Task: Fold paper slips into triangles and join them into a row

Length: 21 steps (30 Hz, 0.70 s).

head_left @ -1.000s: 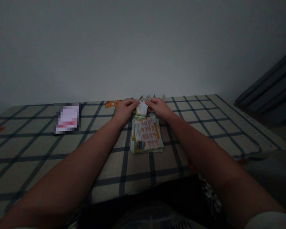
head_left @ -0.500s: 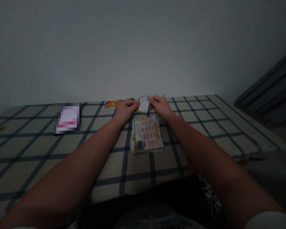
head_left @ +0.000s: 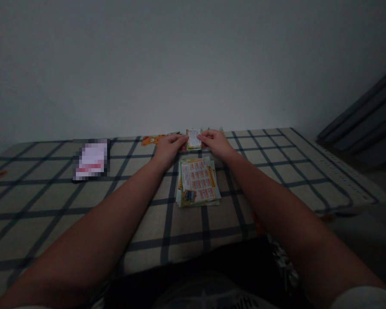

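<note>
A small printed card (head_left: pixel 194 138) with lines of text and a green-yellow edge is held near the far side of the table. My left hand (head_left: pixel 170 147) pinches its left edge between thumb and fingers. On the opposite edge, my right hand (head_left: pixel 214 142) grips it the same way. Closer to me lies a loose stack of larger printed cards (head_left: pixel 199 180), the top one with orange-red blocks of text and a small picture in its lower corner. Parts of other papers show behind the held card, mostly hidden by it and my hands.
A checked cloth (head_left: pixel 141 234) with bear prints covers the table, which meets a plain wall (head_left: pixel 193 64). To the left lies a blurred-out flat object (head_left: pixel 91 159) with a dark edge. Grey curtain-like folds (head_left: pixel 369 116) hang at the right.
The small card has shifted slightly left and away from me and now sits straighter. My right fingers have moved a little left with it. The stack has not moved.
</note>
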{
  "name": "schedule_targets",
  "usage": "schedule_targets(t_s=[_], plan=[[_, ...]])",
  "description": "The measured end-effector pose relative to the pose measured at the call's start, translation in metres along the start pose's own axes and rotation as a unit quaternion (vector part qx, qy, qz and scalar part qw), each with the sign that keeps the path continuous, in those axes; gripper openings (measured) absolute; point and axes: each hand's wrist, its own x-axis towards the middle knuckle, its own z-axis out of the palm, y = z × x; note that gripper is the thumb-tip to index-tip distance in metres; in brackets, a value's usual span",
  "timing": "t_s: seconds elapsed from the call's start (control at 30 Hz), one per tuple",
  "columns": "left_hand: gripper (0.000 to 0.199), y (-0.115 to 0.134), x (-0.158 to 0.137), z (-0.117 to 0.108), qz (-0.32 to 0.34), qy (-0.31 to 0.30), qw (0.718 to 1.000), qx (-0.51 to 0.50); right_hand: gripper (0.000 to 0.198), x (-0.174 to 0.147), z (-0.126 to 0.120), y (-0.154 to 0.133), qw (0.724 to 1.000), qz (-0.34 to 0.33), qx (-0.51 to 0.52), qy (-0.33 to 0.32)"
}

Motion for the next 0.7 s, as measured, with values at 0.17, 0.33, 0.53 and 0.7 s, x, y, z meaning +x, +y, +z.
schedule_targets(t_s=[0.17, 0.33, 0.53, 0.7], plan=[[0.031, 0.0008, -0.0025, -0.0002, -0.028, -0.025, 0.999, 0.019, 0.022, 0.0005, -0.0006, -0.0006, 1.000, 0.012, -0.008, 0.018], [0.033, 0.0049, -0.0039, -0.0009, -0.002, 0.003, 0.998, 0.061, 0.018, 0.0016, 0.0008, 0.0046, 0.999, 0.019, 0.046, -0.004], [0.033, 0.0091, -0.0042, 0.0000, 0.020, 0.014, 0.997, 0.074, 0.011, 0.0017, 0.0014, 0.0041, 0.998, 0.032, 0.050, -0.016], [0.033, 0.0077, -0.0048, 0.0016, 0.005, 0.003, 0.998, 0.069, 0.016, 0.0004, 0.0016, 0.0002, 1.000, 0.015, -0.002, -0.002]])
